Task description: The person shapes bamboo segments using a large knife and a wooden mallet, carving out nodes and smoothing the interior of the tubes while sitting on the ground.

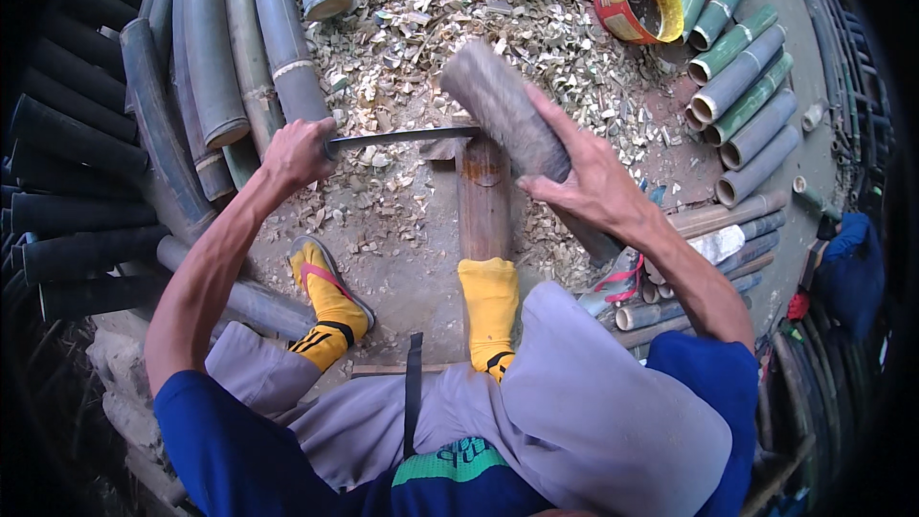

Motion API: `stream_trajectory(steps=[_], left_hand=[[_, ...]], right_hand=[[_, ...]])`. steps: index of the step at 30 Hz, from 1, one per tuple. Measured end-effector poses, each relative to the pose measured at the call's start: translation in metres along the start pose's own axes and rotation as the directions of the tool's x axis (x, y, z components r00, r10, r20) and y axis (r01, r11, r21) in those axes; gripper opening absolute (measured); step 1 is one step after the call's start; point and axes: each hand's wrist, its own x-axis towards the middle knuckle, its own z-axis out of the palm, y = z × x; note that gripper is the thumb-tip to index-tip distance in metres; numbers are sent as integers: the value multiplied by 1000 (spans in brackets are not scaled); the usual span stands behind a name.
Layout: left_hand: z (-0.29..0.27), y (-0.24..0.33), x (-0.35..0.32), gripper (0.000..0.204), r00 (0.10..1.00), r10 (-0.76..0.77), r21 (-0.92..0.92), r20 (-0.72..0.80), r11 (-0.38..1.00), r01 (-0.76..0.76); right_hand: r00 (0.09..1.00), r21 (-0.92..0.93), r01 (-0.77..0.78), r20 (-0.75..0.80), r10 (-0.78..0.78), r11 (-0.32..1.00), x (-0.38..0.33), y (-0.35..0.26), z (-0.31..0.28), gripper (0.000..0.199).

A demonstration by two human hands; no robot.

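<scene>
My left hand (299, 153) is closed round the handle end of a long, narrow knife (402, 137), whose blade points right. My right hand (598, 168) grips a thick grey-brown length of wood or bamboo (503, 105), tilted and slightly blurred by motion. The blade's far end reaches that piece, but whether they touch I cannot tell. Beneath them lies a brown wooden beam (485, 206), its far end partly hidden. One yellow-socked foot (488, 302) rests on its near end.
Pale chips (402, 38) cover the ground ahead. Long bamboo poles (211, 48) lie at the left, cut bamboo sections (742, 72) at the right. A red-yellow bucket (641, 2) sits far right. Near my right knee lies a sandal (613, 282). Another person (847, 268) is at the right edge.
</scene>
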Motion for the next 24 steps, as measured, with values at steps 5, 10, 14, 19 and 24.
stream_trajectory(steps=[5, 10, 14, 19, 24], left_hand=[[3, -7, -6, 19, 1000, 6, -74, -14, 997, -7], [0, 1, 4, 22, 999, 33, -16, 13, 999, -33], [-1, -3, 4, 25, 998, 56, -52, 43, 997, -53], [2, -6, -1, 31, 995, -32, -69, 97, 997, 39], [1, 0, 11, 30, 995, 46, -28, 90, 999, -44]], right_hand=[[825, 206, 470, -447, -345, 858, 19, -36, -17, 94], [981, 145, -176, 108, 162, 974, 10, 24, 22, 93], [983, 190, -139, 142, 113, 972, 20, -14, -25, 90], [770, 34, 383, -564, -298, 923, 35, -49, -40, 98], [986, 167, -86, 153, 60, 982, 22, 19, 25, 98]])
